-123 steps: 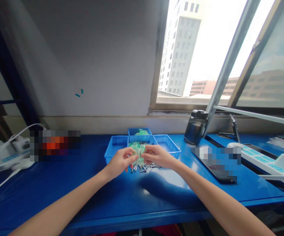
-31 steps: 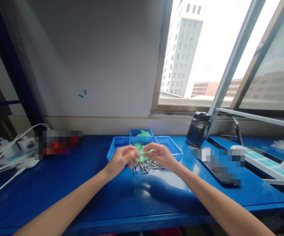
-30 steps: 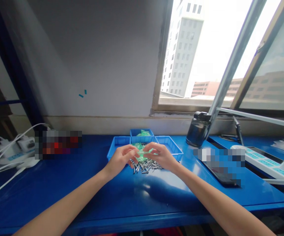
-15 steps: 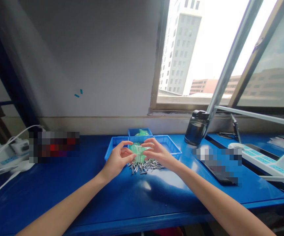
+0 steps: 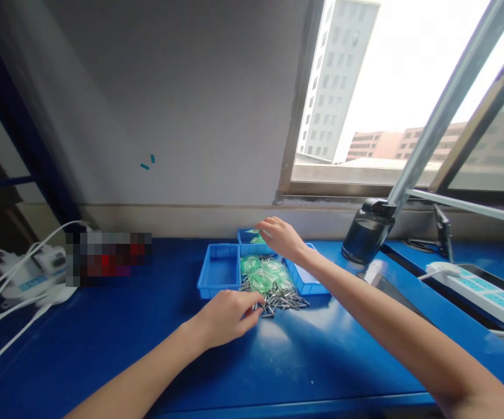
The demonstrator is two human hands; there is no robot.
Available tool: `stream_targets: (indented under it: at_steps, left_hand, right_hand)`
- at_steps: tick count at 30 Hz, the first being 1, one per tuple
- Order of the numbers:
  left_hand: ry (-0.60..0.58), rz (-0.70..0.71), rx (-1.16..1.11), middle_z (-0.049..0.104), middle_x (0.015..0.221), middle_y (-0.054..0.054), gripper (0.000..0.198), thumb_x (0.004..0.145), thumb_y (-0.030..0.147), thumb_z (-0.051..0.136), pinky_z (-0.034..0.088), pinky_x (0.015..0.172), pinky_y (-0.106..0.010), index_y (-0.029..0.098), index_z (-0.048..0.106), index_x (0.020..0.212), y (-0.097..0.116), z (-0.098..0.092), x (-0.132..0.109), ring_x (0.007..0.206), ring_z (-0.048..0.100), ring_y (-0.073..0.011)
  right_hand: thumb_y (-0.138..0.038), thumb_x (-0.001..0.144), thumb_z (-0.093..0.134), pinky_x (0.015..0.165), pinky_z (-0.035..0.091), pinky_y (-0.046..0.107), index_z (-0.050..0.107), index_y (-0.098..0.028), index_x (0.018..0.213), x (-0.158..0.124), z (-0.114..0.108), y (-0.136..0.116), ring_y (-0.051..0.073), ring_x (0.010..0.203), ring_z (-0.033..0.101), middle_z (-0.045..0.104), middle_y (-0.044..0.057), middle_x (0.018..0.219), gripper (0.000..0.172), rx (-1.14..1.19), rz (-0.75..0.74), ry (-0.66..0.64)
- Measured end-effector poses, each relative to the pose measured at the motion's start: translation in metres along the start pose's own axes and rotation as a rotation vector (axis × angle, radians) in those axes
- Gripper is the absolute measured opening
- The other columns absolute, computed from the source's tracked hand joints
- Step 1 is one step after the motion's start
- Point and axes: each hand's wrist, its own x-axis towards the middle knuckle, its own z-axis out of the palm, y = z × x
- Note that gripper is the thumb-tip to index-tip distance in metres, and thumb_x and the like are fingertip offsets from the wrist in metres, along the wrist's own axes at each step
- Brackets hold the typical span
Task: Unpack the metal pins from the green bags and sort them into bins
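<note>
The left hand (image 5: 226,317) is spread by thin, shiny metal screws (image 5: 286,301). Crinkly green plastic bags (image 5: 270,275) lie on them. The right hand (image 5: 281,238) is at the far blue box (image 5: 244,237); can't tell if its grip pinches.

Slim silvery metal pcs (image 5: 284,301), shiny; crinkly green plastic bags (image 5: 270,277); blue rect. plastic bins (image 5: 219,291), smooth; blue tabletop (image 5: 287,372), v. glossy.

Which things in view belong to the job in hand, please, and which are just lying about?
Apparently in the job:
slender silvery metal pieces, by the left hand
crumpled green plastic bags
blue rectangular plastic trays, right hand at the rear tray

Apparently lying about:
black translucent lidded bottle
white power strips with blue sockets
</note>
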Motion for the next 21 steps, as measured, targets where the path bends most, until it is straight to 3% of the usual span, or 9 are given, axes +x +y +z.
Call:
stream_targets:
  at_steps: [3, 6, 12, 18, 21]
  left_hand:
    - [-0.046, 0.039, 0.072, 0.065, 0.073, -0.001, 0.02, 0.084, 0.023, 0.043, 0.038, 0.058, -0.021, 0.021, 0.06, 0.095, -0.001, 0.001, -0.002, 0.064, 0.06, -0.015]
    - [-0.058, 0.07, 0.126, 0.066, 0.073, -0.001, 0.019, 0.085, 0.023, 0.041, 0.038, 0.058, -0.021, 0.02, 0.06, 0.088, -0.002, 0.0, -0.003, 0.065, 0.062, -0.016]
    - [-0.075, 0.042, 0.186, 0.067, 0.073, -0.001, 0.017, 0.084, 0.023, 0.043, 0.038, 0.056, -0.021, 0.02, 0.06, 0.085, -0.002, -0.001, -0.002, 0.066, 0.062, -0.017]
    - [-0.046, 0.022, 0.161, 0.068, 0.075, -0.002, 0.021, 0.084, 0.026, 0.044, 0.038, 0.058, -0.022, 0.022, 0.063, 0.091, -0.004, 0.003, -0.001, 0.067, 0.062, -0.017]
    - [-0.032, 0.013, 0.15, 0.068, 0.075, -0.002, 0.023, 0.085, 0.027, 0.043, 0.038, 0.059, -0.022, 0.022, 0.064, 0.091, -0.005, 0.003, -0.001, 0.067, 0.062, -0.0166]
  right_hand:
    - [-0.012, 0.086, 0.039, 0.085, 0.039, 0.027, 0.06, -0.018, 0.107, 0.028, 0.024, 0.001, 0.019, 0.1, 0.053, 0.062, 0.01, 0.104, 0.03, -0.149, -0.027, -0.264]
    - [-0.013, 0.084, 0.043, 0.078, 0.043, 0.026, 0.064, -0.021, 0.103, 0.037, 0.041, -0.001, 0.018, 0.091, 0.06, 0.066, 0.007, 0.097, 0.03, -0.154, -0.03, -0.37]
    - [-0.014, 0.084, 0.043, 0.082, 0.042, 0.026, 0.058, -0.019, 0.114, 0.008, 0.029, -0.011, 0.019, 0.098, 0.058, 0.062, 0.009, 0.108, 0.034, -0.092, -0.082, -0.302]
    - [-0.024, 0.078, 0.057, 0.074, 0.045, 0.032, 0.066, -0.015, 0.099, -0.04, 0.02, -0.018, 0.025, 0.089, 0.06, 0.066, 0.012, 0.095, 0.025, 0.029, -0.141, -0.415]
    - [-0.021, 0.074, 0.062, 0.071, 0.045, 0.03, 0.069, -0.018, 0.084, -0.05, 0.022, -0.015, 0.024, 0.085, 0.061, 0.067, 0.01, 0.087, 0.013, 0.161, -0.076, -0.346]
